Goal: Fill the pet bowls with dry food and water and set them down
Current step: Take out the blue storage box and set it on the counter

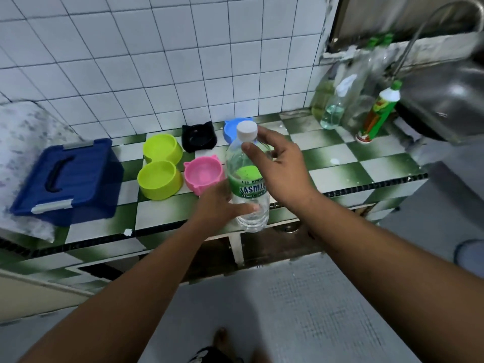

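Observation:
A clear water bottle with a green label and a white cap stands upright above the counter's front edge. My left hand grips its lower part, thumb across the front. My right hand is at the bottle's neck with fingers spread; its thumb touches just below the cap. Behind the bottle on the green-and-white checked counter sit a yellow-green double bowl, a pink cat-eared bowl, a black bowl and a blue bowl, partly hidden by the cap. All visible bowls look empty.
A dark blue lidded box with a handle sits at the counter's left. Several bottles and a green-orange squeeze bottle stand at the back right beside a steel sink with a tap. White tiled wall behind.

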A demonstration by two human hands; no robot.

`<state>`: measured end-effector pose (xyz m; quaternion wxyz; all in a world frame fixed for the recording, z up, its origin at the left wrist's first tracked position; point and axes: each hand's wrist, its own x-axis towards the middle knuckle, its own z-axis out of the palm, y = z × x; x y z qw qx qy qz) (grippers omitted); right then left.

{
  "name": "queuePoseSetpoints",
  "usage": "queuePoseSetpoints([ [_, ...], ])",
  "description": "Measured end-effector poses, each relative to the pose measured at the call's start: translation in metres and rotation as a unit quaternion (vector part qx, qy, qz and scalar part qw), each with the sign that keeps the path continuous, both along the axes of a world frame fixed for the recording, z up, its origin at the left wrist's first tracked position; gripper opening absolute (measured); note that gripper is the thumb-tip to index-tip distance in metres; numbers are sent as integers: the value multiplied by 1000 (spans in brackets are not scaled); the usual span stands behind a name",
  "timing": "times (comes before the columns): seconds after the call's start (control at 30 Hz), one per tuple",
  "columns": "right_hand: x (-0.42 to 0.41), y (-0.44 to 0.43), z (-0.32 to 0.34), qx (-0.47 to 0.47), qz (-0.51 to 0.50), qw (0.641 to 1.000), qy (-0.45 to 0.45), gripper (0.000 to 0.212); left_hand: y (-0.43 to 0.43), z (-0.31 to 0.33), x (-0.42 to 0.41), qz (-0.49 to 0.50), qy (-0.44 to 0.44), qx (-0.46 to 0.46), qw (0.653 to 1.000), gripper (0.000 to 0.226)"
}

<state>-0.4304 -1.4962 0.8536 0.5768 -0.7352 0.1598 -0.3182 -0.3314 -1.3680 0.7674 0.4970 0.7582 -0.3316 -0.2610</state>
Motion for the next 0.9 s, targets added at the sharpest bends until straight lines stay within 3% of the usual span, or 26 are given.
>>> queuePoseSetpoints([
  [0.23,25,-32,12,3,-46,999,-15,36,-43,17,28,-35,-69,12,997,46],
  [0.53,42,-81,24,-2,-115,993,-23,31,-102,26,54,-53,52,-49,996,56],
  [0.9,54,-193,16,-30,-103,994,0,27,-218,4,68,-51,33,-65,996,51],
])
